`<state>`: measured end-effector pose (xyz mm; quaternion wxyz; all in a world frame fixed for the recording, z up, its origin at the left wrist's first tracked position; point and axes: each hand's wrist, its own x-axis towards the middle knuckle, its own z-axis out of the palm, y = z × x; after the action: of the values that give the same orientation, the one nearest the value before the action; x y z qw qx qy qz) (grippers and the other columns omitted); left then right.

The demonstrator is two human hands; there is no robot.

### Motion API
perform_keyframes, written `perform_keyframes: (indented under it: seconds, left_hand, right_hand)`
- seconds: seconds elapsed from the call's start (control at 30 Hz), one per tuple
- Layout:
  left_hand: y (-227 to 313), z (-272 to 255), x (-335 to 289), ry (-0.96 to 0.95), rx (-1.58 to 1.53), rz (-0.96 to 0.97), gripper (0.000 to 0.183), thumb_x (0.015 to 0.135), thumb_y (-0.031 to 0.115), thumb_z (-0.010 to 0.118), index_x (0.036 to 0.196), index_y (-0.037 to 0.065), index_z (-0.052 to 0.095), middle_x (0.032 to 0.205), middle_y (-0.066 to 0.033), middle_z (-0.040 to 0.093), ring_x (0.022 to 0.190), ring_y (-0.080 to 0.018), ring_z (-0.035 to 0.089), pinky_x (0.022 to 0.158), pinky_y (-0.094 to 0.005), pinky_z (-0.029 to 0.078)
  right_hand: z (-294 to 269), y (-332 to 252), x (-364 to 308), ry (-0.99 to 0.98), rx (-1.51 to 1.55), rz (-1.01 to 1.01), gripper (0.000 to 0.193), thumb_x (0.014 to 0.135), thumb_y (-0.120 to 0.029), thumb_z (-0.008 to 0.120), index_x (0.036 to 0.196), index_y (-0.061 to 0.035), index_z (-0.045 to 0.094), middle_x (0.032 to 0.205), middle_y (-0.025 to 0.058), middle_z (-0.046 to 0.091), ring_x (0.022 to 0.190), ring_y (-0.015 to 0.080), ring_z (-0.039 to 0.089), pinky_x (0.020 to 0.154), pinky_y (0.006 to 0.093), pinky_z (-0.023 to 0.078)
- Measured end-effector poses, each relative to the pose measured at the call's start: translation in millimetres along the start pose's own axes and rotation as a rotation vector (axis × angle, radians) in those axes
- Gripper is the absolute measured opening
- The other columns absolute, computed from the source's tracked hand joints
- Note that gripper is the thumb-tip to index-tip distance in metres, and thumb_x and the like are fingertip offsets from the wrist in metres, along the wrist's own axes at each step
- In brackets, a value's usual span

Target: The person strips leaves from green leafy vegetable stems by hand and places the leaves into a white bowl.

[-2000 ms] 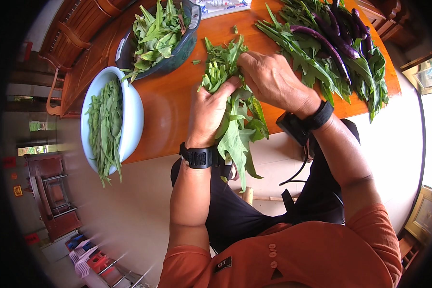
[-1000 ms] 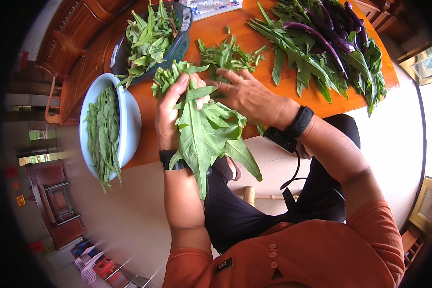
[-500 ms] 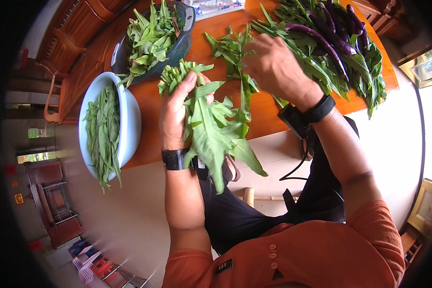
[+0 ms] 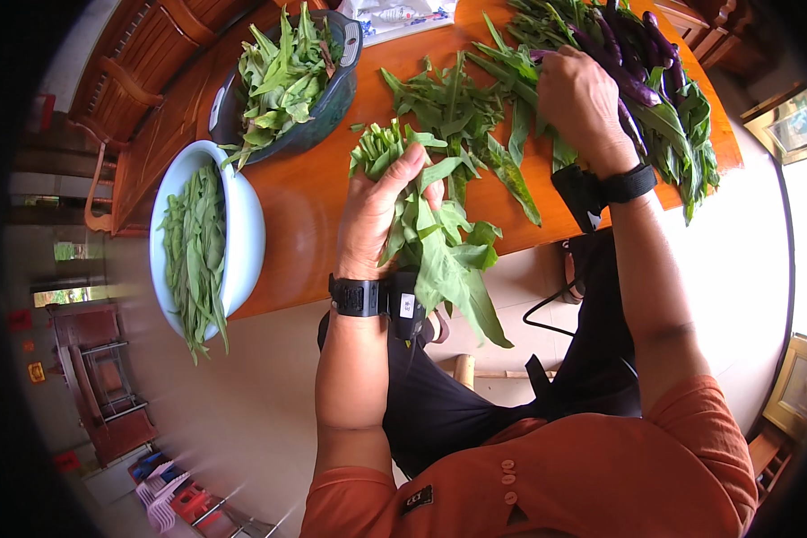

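Observation:
My left hand [image 4: 377,211] is wrapped round a bunch of leafy greens [image 4: 462,278], held just above the table's front edge. Its cut stems stick up past my thumb, while the broad leaves droop down to the right. My right hand [image 4: 583,103] reaches over the left side of a large pile of greens [image 4: 677,134], its fingers curled down. What those fingertips pinch is hidden beneath the hand. Long purple eggplants [image 4: 641,90] rest on that pile, close to my right fingers. Between the two hands, loose leafy greens [image 4: 448,103] lie spread on the table.
On the wooden table [image 4: 300,215], a light blue basin [image 4: 247,242] with long green leaves stands at the left edge. Behind it sits a dark basin [image 4: 345,76] heaped with leaves. A white printed plastic package [image 4: 394,18] lies at the far edge. Wooden seating [image 4: 143,67] stands beyond.
My right hand has moved right, from the loose greens to the large pile. My left hand, still gripping its bunch, has shifted right. More loose greens lie spread between them.

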<state>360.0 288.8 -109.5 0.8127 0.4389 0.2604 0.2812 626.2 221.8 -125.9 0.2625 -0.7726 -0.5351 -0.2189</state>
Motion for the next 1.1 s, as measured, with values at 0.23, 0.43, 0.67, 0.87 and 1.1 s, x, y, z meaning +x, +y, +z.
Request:
perform_keyframes:
  seconds: [0.23, 0.43, 0.67, 0.87, 1.1]
  left_hand:
    - [0, -1, -1, -0.025, 0.033, 0.069, 0.024, 0.090, 0.017, 0.074, 0.105, 0.002, 0.064, 0.078, -0.0070, 0.063, 0.069, -0.0177, 0.059, 0.065, -0.0319, 0.049]
    - [9, 2, -1, 0.095, 0.001, 0.026, 0.027, 0.095, 0.020, 0.065, 0.113, 0.000, 0.062, 0.116, -0.0208, 0.071, 0.084, -0.0213, 0.071, 0.070, -0.0330, 0.061]
    - [9, -14, 3, 0.231, 0.035, 0.178, 0.025, 0.087, 0.017, 0.079, 0.104, 0.004, 0.067, 0.094, -0.0080, 0.072, 0.073, -0.0169, 0.069, 0.059, -0.0312, 0.058]
    - [10, -13, -1, 0.222, 0.089, 0.215, 0.022, 0.081, 0.010, 0.083, 0.099, 0.006, 0.070, 0.090, -0.0028, 0.071, 0.079, -0.0122, 0.066, 0.076, -0.0280, 0.053]
    - [12, -11, -2, 0.182, 0.138, 0.146, 0.023, 0.081, 0.006, 0.078, 0.101, 0.008, 0.067, 0.090, -0.0006, 0.069, 0.080, -0.0123, 0.065, 0.074, -0.0279, 0.054]
  right_hand:
    - [-24, -3, 15, 0.029, 0.421, 0.190, 0.014, 0.096, -0.014, 0.060, 0.092, -0.0013, 0.064, 0.080, 0.0120, 0.066, 0.073, 0.0228, 0.065, 0.066, 0.0337, 0.051]
    - [-50, -36, 11, -0.675, 1.328, 0.438, 0.014, 0.100, -0.019, 0.062, 0.097, -0.0053, 0.065, 0.085, -0.0043, 0.063, 0.075, 0.0026, 0.054, 0.070, 0.0207, 0.044]
    - [-25, -62, -1, -1.114, 1.261, 0.003, 0.016, 0.091, -0.011, 0.072, 0.089, 0.0041, 0.068, 0.073, -0.0009, 0.062, 0.068, 0.0062, 0.054, 0.064, 0.0235, 0.043]
    - [-34, -68, 1, -1.249, 1.296, 0.037, 0.025, 0.091, -0.017, 0.075, 0.097, 0.0064, 0.069, 0.077, 0.0045, 0.067, 0.072, 0.0099, 0.064, 0.067, 0.0256, 0.049]
    - [-31, -44, 6, -0.968, 1.373, 0.112, 0.039, 0.095, -0.035, 0.070, 0.111, 0.0009, 0.069, 0.096, 0.0083, 0.073, 0.083, 0.0152, 0.071, 0.069, 0.0264, 0.053]
